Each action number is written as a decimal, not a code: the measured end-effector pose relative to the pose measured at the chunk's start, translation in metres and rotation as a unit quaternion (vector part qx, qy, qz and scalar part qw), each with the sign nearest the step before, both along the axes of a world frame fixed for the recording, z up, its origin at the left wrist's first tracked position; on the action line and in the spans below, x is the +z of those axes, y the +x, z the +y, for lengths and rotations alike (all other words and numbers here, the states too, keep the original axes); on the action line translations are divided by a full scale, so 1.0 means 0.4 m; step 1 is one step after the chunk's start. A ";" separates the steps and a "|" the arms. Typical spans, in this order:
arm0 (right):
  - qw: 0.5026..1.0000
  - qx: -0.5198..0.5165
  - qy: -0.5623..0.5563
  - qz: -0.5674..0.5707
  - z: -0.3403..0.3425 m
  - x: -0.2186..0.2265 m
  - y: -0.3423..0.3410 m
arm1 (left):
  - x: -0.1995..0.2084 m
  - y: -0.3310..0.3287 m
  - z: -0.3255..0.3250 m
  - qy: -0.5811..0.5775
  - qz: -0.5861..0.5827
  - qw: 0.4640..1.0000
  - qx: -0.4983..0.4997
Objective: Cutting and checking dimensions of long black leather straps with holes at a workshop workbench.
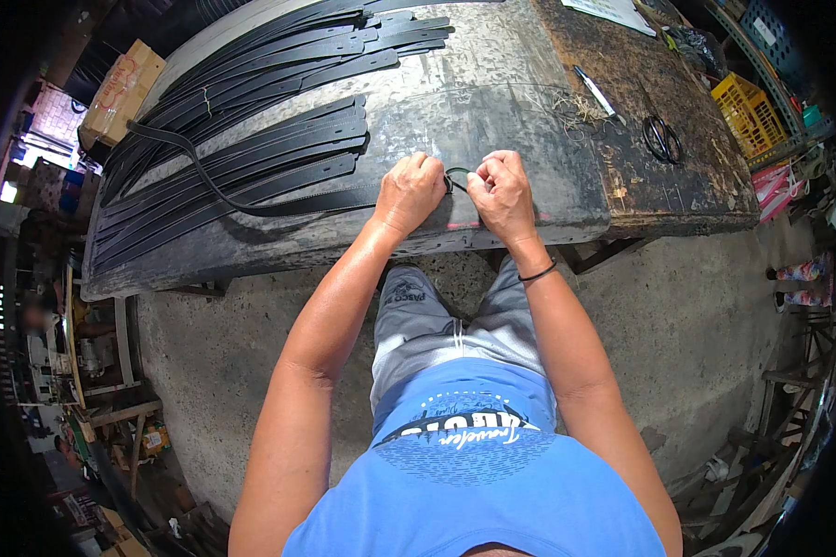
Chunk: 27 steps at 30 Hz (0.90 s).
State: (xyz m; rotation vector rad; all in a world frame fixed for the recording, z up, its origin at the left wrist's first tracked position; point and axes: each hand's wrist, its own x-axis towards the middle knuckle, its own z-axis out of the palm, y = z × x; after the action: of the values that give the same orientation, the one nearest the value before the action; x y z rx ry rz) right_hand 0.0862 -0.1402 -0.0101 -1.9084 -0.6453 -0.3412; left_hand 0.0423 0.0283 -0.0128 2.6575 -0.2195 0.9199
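A long black leather strap [302,202] runs from the left across the table's near edge, with a line of stitching along it, and its end goes into my left hand [411,193]. The fingers of that hand are closed around it. To the right, my right hand [502,199] is pinched shut on a thin black loop [458,173] that spans the gap between my hands. Whether the loop is part of the strap or a separate piece, I cannot tell, since my fingers cover both ends. Similar black straps [293,139] lie in a fanned row just left of my hands.
More black straps [344,46] are bundled farther back on the worktable [492,74]. A cardboard box [124,90] stands at its left end. On the right lie scissors [660,139], a pen-like tool [594,91] and loose threads [581,113]. A yellow crate [749,113] stands beyond.
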 end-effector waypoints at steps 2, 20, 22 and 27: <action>1.000 -0.001 -0.004 0.005 -0.001 0.001 0.000 | 0.001 0.002 -0.003 0.000 0.000 1.000 -0.001; 1.000 0.004 -0.016 0.001 -0.001 0.005 -0.001 | -0.007 0.002 0.000 0.020 0.000 1.000 0.004; 1.000 0.003 -0.015 -0.005 -0.001 0.007 -0.002 | -0.002 -0.001 0.001 0.020 -0.002 1.000 0.005; 0.999 -0.001 0.020 0.039 -0.008 0.008 0.000 | 0.056 -0.049 0.015 -0.111 0.108 0.986 -0.053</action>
State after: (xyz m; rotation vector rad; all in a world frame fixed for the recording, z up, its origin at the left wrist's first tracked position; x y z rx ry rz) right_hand 0.0861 -0.1435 -0.0070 -1.8741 -0.5818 -0.2779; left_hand 0.0227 0.0342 0.0094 2.4877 -0.1932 0.5795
